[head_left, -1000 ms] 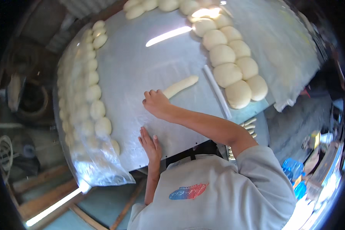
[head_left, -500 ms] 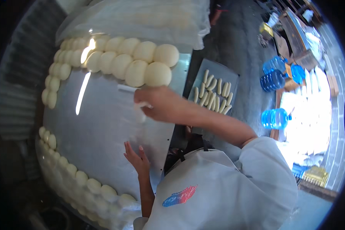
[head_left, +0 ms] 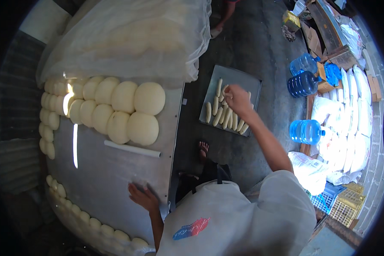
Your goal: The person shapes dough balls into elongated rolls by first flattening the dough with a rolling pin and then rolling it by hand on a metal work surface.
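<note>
My right hand (head_left: 239, 101) reaches over a metal tray (head_left: 239, 72) of pale dough sticks (head_left: 217, 116), its fingers curled. A dough stick (head_left: 225, 91) shows at the fingertips, partly covered by them. Fingers spread, my left hand (head_left: 143, 197) rests on the metal tabletop (head_left: 100, 164) near its front edge and holds nothing. A white rod (head_left: 132, 148) lies on the tabletop between that hand and the rows of smooth, round dough balls (head_left: 143, 128). My right hand hides part of the tray's contents.
Clear plastic sheeting (head_left: 128, 38) covers the table's far end. More dough balls (head_left: 95, 223) line the near left edge under plastic. Blue water jugs (head_left: 305, 132), white sacks (head_left: 350, 111) and crates (head_left: 345, 205) stand at right. Another person's hand (head_left: 216, 32) shows at the top.
My right hand has left the tabletop beside the rod and swung right to the tray. The rod now lies free. My left hand stays on the table; the view has shifted.
</note>
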Motion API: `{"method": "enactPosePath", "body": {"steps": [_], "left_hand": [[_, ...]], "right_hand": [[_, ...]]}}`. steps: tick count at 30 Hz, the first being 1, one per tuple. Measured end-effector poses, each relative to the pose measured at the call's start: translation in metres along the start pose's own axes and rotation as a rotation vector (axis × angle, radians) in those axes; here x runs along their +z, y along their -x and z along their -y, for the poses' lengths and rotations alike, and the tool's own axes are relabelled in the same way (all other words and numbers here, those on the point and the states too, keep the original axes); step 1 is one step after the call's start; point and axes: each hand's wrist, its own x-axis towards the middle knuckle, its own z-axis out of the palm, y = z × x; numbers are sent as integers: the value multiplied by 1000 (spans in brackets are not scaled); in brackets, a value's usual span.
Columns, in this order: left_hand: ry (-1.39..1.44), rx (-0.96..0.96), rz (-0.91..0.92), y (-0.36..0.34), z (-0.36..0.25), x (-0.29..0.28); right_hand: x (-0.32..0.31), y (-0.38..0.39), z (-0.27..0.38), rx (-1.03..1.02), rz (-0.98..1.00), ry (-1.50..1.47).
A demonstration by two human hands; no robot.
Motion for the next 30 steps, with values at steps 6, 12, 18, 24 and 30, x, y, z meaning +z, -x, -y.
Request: {"method": "enactPosePath", "body": {"steps": [6,12,18,24,30], "left_hand": [[-41,19,11,-4,-15,-1],[-50,-37,25,-3,-18,1],[55,-116,2,-9,-7,-4],[178,-530,-194,-8,84,-23],[-40,-852,-136,-4,121,-30]], "right_hand": [[177,57,-100,153,390,297],[220,144,-20,-113,1233,115],[144,123,88,-468,1491,-319],[89,21,291,-505,1736,-270],[264,-2,506,-823,1372,-616]]}}
